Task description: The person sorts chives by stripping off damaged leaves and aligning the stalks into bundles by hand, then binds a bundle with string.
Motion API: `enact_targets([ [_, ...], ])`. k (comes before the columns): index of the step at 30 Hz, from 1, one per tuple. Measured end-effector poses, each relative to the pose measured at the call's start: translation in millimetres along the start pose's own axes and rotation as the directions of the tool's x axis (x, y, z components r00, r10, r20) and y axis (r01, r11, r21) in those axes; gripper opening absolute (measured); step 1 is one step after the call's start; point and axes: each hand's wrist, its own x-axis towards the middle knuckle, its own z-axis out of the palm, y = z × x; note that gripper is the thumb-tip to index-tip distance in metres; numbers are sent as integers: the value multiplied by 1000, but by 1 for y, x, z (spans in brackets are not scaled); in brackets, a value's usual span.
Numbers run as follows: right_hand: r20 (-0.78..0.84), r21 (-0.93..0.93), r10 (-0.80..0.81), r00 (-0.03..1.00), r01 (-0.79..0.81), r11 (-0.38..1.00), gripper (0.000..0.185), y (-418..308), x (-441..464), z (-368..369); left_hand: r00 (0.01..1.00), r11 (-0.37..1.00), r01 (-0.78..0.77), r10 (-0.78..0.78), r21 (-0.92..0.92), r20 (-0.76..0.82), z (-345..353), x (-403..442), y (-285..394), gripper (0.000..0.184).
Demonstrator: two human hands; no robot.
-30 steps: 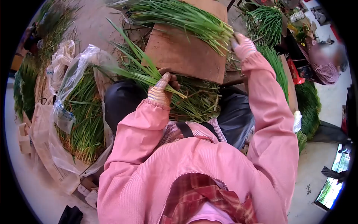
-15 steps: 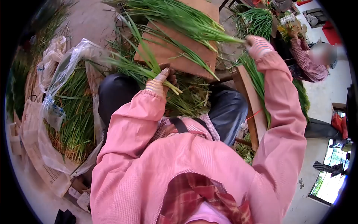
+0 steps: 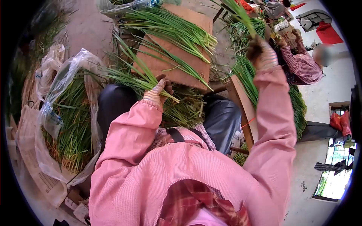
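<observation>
Long green stalks with pale ends lie in a pile (image 3: 169, 28) across a brown board (image 3: 181, 77) in front of me, with a few loose stalks nearer its front edge. My left hand (image 3: 159, 91) is closed round a thin bunch of green leaves (image 3: 139, 77), left of the board and above my lap. Raised at the upper right, my right hand (image 3: 262, 54) grips another bunch of stalks (image 3: 241, 17), whose leaves point up out of view.
An open plastic bag (image 3: 85, 62) of green stalks stands at the left. More stalks lie on a wooden bench (image 3: 241, 101) at the right. Another person in a checked shirt (image 3: 306, 67) sits at the upper right. Cut leaves (image 3: 183, 107) cover my lap.
My right hand has pulled a bunch away from the pile on the board and lifted it to the upper right. My left hand still holds its bunch. The view has shifted somewhat to the right.
</observation>
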Motion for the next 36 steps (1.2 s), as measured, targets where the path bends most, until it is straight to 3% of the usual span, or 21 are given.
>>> enact_targets([
  [2,21,2,65,998,-65,998,32,48,-13,11,997,1000,25,-25,-4,-70,8,-6,-4,24],
  [4,-62,10,221,973,-221,975,26,111,-24,18,951,976,196,-212,-92,-225,9,-14,-7,25],
  [6,49,133,540,840,-541,830,21,177,-19,-18,938,969,244,-243,-25,-249,14,-29,-13,27],
  [9,51,94,519,853,-522,848,24,208,-53,-10,917,951,279,-223,131,-332,6,-33,-30,29],
  [10,215,131,527,822,-559,819,25,207,-62,-3,886,943,315,-249,112,-392,4,-29,-36,28],
  [12,366,158,522,771,-604,781,29,224,-69,-7,925,950,310,-309,-34,-222,0,-27,-45,29],
  [16,368,64,550,750,-610,790,23,238,-82,-1,902,905,423,-416,-38,119,-4,-27,-46,30],
  [17,322,14,566,759,-602,799,24,236,-84,2,906,904,424,-423,-61,22,-3,-29,-47,27],
  [18,245,-192,614,750,-584,789,23,224,-86,7,912,918,392,-396,-56,-106,-5,-27,-48,23],
  [20,294,-377,535,792,-419,826,24,244,-80,-7,929,948,317,-318,-38,-192,-15,-21,-51,22],
  [21,280,-466,608,743,-449,763,24,238,-79,-8,922,948,318,-313,-15,-226,-11,-22,-45,24],
  [25,303,-518,568,765,-368,772,20,226,-78,-8,884,907,420,-411,-8,-223,-16,-13,-34,27],
  [26,277,-540,609,743,-404,738,20,232,-72,-14,926,930,352,-331,103,-180,-18,-16,-35,25],
  [28,240,-431,499,833,-369,824,22,241,-69,-14,960,899,275,-236,341,-152,-12,-19,-33,25],
  [32,251,-511,467,848,-294,808,36,250,-67,-5,974,836,223,-214,501,-77,-28,-3,-42,23],
  [34,228,-503,478,848,-318,804,40,260,-59,-9,972,872,237,-212,429,-104,-20,-7,-39,22],
  [36,273,-343,590,760,-496,798,40,266,-55,-15,968,902,246,-209,354,-139,-18,-9,-36,21],
])
